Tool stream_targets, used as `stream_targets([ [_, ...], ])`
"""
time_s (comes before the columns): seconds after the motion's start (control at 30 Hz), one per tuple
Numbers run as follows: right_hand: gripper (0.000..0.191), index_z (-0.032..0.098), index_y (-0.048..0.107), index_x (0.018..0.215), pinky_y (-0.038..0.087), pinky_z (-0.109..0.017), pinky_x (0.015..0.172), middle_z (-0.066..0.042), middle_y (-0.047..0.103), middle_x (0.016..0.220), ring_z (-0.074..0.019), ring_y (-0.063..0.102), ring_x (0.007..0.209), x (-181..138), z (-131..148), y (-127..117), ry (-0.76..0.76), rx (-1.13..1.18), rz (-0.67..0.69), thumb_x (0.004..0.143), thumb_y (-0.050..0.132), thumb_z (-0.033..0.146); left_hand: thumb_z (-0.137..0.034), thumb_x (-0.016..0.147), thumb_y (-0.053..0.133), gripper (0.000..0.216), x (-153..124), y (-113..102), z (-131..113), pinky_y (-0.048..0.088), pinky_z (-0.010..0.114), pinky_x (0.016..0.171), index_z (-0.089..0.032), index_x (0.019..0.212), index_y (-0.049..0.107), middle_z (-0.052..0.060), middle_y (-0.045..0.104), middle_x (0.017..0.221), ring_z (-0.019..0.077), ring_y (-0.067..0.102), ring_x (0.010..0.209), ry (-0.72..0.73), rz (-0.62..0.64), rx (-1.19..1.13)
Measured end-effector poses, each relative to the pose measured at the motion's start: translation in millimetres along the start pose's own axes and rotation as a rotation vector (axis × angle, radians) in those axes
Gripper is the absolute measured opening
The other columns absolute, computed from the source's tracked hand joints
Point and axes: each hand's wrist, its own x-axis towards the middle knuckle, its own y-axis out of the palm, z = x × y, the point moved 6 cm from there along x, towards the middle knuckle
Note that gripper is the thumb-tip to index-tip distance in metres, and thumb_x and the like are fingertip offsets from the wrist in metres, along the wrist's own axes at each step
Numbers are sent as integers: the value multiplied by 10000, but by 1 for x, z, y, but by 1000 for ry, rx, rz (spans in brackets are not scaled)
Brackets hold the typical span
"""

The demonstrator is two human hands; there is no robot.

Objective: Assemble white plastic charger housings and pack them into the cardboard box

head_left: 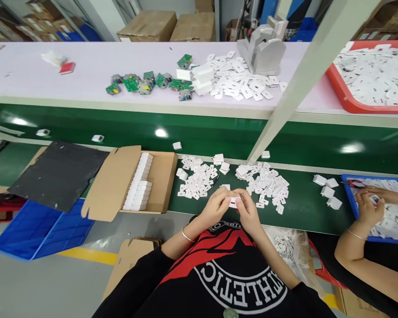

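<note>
Two hands meet at the near edge of the green bench [307, 205] in the head view. The left hand [218, 206] and the right hand [248, 210] are nearly closed, thumbs and fingers pinching one white case [233, 202] between them, its dark slot turned up toward the camera. So the case is off the bench, just in front of the person's chest.

Beyond the left hand lies a loose pile of small white plates [199, 180]; a second pile [272, 184] spreads beyond the right hand. Left of the first pile stands an open brown box [173, 182], its flap folded out to the left and a row of white blocks [138, 194] along its left side. Four more blocks [327, 191] sit on the bench well to the right, near a blue tray [350, 201]. Over that tray a co-worker's hand [368, 210] grips a small piece.

On the pale shelf [86, 86] above, green boards [132, 83] lie in a line, with more white plates heaped beside a grey fixture [268, 54]. At its right end stands a red tray [338, 90] full of white plates.
</note>
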Motion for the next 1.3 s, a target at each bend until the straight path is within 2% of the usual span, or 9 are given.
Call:
stream_targets([
  [0.13,371,226,585,1210,506,-298,647,-34,663,948,-181,596,735,5,-4,22,-40,-21,-11,1039,506,545,-579,1092,312,565,-11,-17,15,502,417,967,-222,1249,720,101,708,1099,245,611,1026,-98,-36,-100],
  [0.23,419,225,567,1278,554,-328,723,-82,677,1122,-220,659,883,8,-2,38,-122,-36,-21,1046,468,560,-682,1064,215,675,-21,-29,38,540,399,876,-264,1475,549,82,708,1077,235,639,952,-293,-112,-405],
  [0.4,518,215,561,1382,564,-378,792,-114,611,1188,-244,631,935,17,0,64,-206,-172,53,1038,458,589,-675,1019,465,592,-37,-37,59,524,311,698,-243,1405,586,77,699,1089,189,619,827,-505,-141,-789],
  [0.57,512,263,556,1481,540,-359,748,-72,526,1073,-209,552,832,31,-4,88,-134,-312,120,1059,453,533,-592,975,633,648,-48,-53,82,563,390,921,-297,1534,490,114,664,1311,241,668,1099,-520,-144,-1076],
  [0.67,526,266,495,1533,537,-352,763,-63,524,1088,-184,530,789,34,-16,99,-65,-279,114,1062,463,499,-535,927,723,701,-55,-99,128,559,406,948,-309,1543,476,115,655,1338,247,671,1115,-483,-260,-781],
  [0.77,533,233,512,1489,526,-337,743,-46,527,1054,-158,511,723,32,-40,99,39,-231,25,1038,495,518,-467,955,678,498,-67,-182,180,557,381,968,-250,1398,607,113,664,1293,240,669,1104,-495,-448,121],
  [0.97,563,192,617,1281,493,-321,627,-21,561,954,-130,468,600,15,-96,75,241,-257,-160,913,616,617,-284,928,649,284,-97,-317,265,479,506,1064,-179,1185,706,195,560,1320,364,600,1225,-731,-554,630],
  [1.1,564,178,649,1197,493,-337,578,-44,603,942,-144,504,575,-1,-128,55,340,-290,-236,851,642,623,-278,915,654,246,-110,-345,295,393,563,1126,-190,1127,741,212,585,1314,422,503,1331,-832,-474,844],
  [1.3,514,179,678,1088,503,-338,537,-83,655,914,-196,594,618,-15,-166,23,451,-390,-298,807,596,601,-363,935,624,353,-122,-348,318,410,585,1062,-184,1224,718,258,521,1437,451,493,1310,-985,-441,1054],
])
